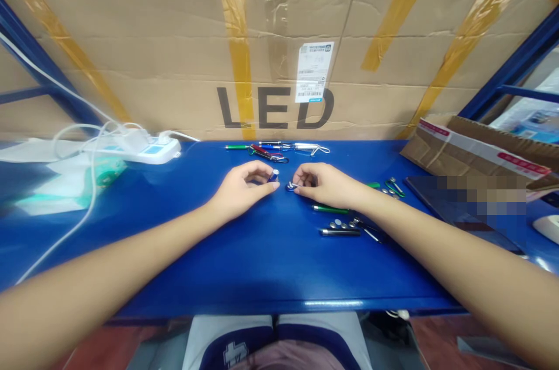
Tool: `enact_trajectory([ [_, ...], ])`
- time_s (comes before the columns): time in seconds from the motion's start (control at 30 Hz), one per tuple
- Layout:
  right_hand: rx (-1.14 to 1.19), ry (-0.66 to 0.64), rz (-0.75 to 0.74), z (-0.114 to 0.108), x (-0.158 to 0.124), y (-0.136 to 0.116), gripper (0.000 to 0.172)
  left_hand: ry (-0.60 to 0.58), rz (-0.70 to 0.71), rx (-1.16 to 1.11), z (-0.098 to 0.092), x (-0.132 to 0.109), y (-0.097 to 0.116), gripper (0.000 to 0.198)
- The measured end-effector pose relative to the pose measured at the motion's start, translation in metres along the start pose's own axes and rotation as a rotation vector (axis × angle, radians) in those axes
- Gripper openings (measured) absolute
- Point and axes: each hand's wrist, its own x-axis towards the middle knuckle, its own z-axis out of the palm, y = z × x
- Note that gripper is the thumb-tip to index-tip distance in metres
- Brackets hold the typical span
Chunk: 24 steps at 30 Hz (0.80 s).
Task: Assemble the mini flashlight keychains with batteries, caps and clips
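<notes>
My left hand [245,185] pinches a small blue and silver cylindrical piece [274,175] between thumb and fingers. Just right of it, my right hand [315,182] is closed on a small blue cap with a metal clip [290,186]. The two pieces are apart, with a narrow gap between them. Behind the hands lie green, red, blue and silver pen-like tubes [266,151]. Near my right forearm are a green tube [331,208], a black tube [339,232] and several small round silver cells [338,223].
A white power strip [159,150] with cables and plastic wrapping sits on the left of the blue table [244,265]. At the right are an open cardboard box [476,151] and a dark flat device [454,212]. A large carton [174,55] stands behind.
</notes>
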Motion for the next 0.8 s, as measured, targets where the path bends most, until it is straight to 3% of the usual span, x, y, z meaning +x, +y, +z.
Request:
enact_trajectory([
  [0.3,0.242,0.116,-0.066,-0.0051,-0.0016,-0.0043,0.014,-0.063,0.03,-0.059,0.0012,-0.0009,-0.0005,0.029],
  [0.47,0.475,0.106,0.006,-0.0013,-0.0028,-0.0088,0.017,-0.061,0.044,-0.062,0.0007,-0.001,0.0007,0.029],
  [0.67,0.406,0.138,-0.061,0.0026,-0.0024,-0.0068,0.023,-0.021,0.023,-0.056,0.0015,-0.0025,0.0019,0.032],
  [0.8,0.556,0.121,0.012,0.0027,-0.0014,-0.0083,0.026,-0.028,0.016,-0.079,0.0018,-0.0031,0.0029,0.033],
])
